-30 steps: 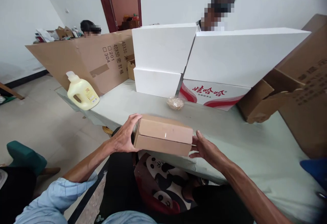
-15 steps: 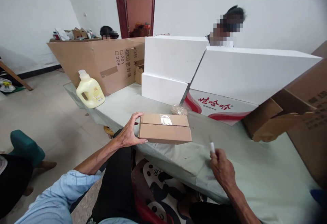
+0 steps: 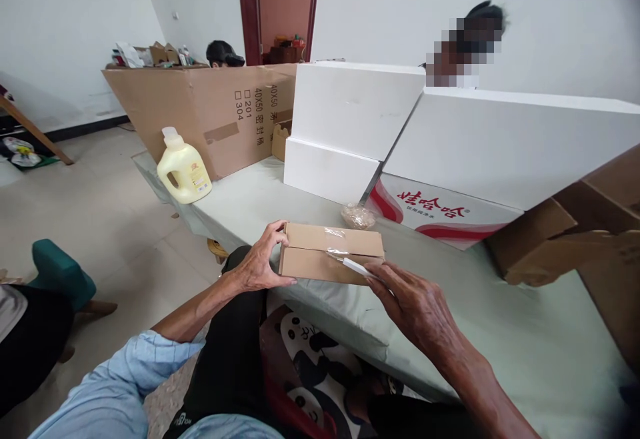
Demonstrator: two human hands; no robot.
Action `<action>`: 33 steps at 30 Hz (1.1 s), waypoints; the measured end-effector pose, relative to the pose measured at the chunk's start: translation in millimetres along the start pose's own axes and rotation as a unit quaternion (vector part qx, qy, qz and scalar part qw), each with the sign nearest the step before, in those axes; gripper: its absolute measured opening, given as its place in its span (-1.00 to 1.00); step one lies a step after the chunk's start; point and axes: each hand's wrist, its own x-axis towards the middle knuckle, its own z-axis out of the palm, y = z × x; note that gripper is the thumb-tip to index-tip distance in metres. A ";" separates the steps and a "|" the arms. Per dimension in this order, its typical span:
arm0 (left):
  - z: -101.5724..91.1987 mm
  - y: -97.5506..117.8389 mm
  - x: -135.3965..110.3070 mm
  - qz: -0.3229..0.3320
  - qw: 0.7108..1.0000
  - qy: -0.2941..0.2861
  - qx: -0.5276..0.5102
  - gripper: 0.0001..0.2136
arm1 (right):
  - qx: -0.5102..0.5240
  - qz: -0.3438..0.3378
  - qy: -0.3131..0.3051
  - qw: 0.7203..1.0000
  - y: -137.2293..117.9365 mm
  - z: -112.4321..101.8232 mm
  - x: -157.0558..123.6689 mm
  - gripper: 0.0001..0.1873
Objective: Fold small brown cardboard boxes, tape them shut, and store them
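Head view: small brown box sits at the near edge of the tabletop, in front of the wearer; whether it rests on the cloth or is held just above, cannot tell. Long axis runs left to right, right end dipping slightly toward the wearer. Flap seam faces up and follows that axis; clear tape crosses it near mid-length. Left hand grips the left end, thumb along the near lower edge, fingers at the far corner. Right hand is closed round a slim white knife, its tip pointing left at the near end of the tape. Wrapped bundle lies just behind the box; yellow bottle stands well off to the left. Handling, by judgement: cardboard, probably light, walls fairly stiff, flaps likely to give along the seam if pressed; tape slick, card less so. Best hold seems the short ends or outer corners, fingers clear of the tape and blade line.
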 end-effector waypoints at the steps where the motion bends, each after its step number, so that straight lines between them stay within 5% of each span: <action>1: -0.2 -0.2 -0.5 -0.002 1.000 0.000 0.001 -0.26 | -0.005 -0.001 -0.008 1.000 1.2 -0.1 1.1 -0.62; 33: 3.7 5.0 0.7 0.019 1.000 -0.003 0.005 -0.15 | -0.129 -0.032 -0.046 0.990 -3.4 -25.2 22.4 -0.46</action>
